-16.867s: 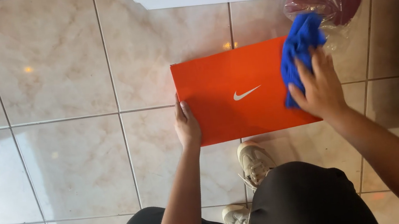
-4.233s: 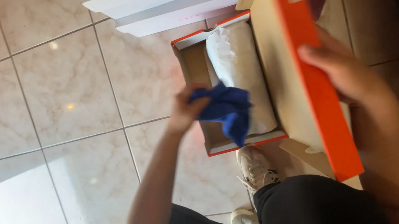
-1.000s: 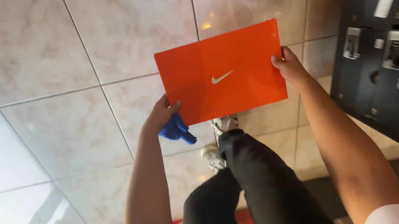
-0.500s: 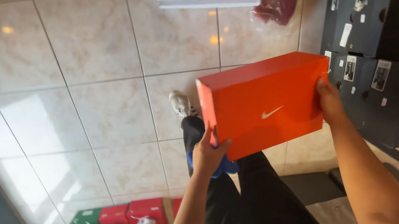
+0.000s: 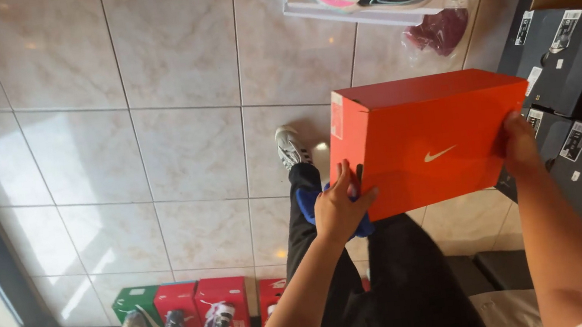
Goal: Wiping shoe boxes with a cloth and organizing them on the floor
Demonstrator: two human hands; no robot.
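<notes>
Orange shoebox (image 5: 437, 138) held up off the tiled floor (image 5: 181, 125), left hand (image 5: 340, 208) gripping one end (blue cloth (image 5: 309, 204) bunched underneath) and right hand (image 5: 520, 144) fingers wrapped round the other.

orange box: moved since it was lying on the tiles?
Yes. The orange box is now lifted off the tiled floor, held between the left hand and right hand, nearer the stacked black boxes.

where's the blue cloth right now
In the head view the blue cloth is just left of centre, bunched under the left hand against the near left end of the orange shoe box, above the person's dark trouser leg.
</notes>
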